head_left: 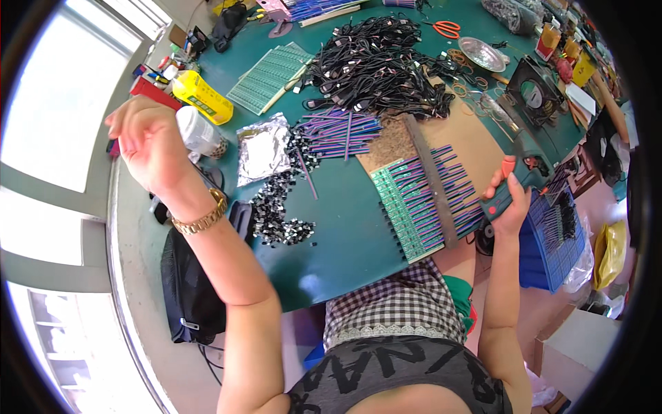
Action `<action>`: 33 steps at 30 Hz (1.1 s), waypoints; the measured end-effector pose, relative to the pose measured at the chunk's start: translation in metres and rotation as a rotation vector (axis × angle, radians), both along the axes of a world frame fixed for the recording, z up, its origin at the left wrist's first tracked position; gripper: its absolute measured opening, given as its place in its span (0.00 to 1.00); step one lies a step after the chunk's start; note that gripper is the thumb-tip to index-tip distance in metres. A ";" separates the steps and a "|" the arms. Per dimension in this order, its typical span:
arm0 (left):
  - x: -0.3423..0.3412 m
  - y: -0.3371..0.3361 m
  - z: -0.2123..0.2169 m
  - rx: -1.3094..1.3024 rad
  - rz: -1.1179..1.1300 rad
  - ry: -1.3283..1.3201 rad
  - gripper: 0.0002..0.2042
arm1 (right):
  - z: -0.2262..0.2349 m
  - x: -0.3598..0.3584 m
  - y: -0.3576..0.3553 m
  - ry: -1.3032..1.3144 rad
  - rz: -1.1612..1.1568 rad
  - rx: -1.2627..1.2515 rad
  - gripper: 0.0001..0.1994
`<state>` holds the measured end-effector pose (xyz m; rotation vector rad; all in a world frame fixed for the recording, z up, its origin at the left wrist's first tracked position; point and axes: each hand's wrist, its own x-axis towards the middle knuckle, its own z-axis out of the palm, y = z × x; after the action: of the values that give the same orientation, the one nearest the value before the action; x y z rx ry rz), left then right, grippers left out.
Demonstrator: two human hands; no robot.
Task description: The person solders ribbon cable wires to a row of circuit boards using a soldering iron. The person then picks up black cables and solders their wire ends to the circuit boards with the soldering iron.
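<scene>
My left hand (pixel 146 141) is raised near the window, fingers loosely curled and apart, with nothing in it. Behind it lie a yellow bottle (pixel 202 96) and a white plastic tub (pixel 195 130). At the right, my right hand (pixel 510 210) grips a dark green soldering gun (pixel 527 148) with an orange trigger, held beside the work board. On that brown board (pixel 479 141) lies a green circuit board panel (pixel 403 203) with black connectors along its left edge. Rows of purple-and-dark wires (pixel 458 176) run across it, under a flat metal bar (pixel 431 176).
Small black connectors (pixel 272 210) are heaped left of the panel, beside a silver foil bag (pixel 264 152). A tangle of black cables (pixel 379 62) fills the far middle. Orange-handled scissors (pixel 447 29), a metal dish (pixel 483 54) and a black fan (pixel 534 93) stand farther right.
</scene>
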<state>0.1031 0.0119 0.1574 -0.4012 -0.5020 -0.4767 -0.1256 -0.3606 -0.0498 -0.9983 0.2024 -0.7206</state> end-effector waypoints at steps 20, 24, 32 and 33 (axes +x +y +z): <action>-0.109 0.037 -0.155 2.654 1.092 -1.267 0.48 | -0.004 0.000 0.009 0.010 0.038 -0.051 0.18; -0.139 0.035 -0.164 2.844 0.781 -1.247 0.58 | -0.009 -0.006 0.002 0.000 0.031 -0.067 0.18; -0.124 0.014 -0.186 2.767 1.060 -1.122 0.44 | -0.003 -0.011 0.000 -0.022 0.039 -0.040 0.19; -0.118 0.012 -0.185 2.777 1.043 -1.132 0.43 | -0.005 -0.011 0.001 -0.027 0.032 -0.044 0.19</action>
<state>-0.0148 0.0238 -0.0273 -3.3694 0.6436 -0.0805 -0.1365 -0.3598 -0.0552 -1.0313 0.1474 -0.7116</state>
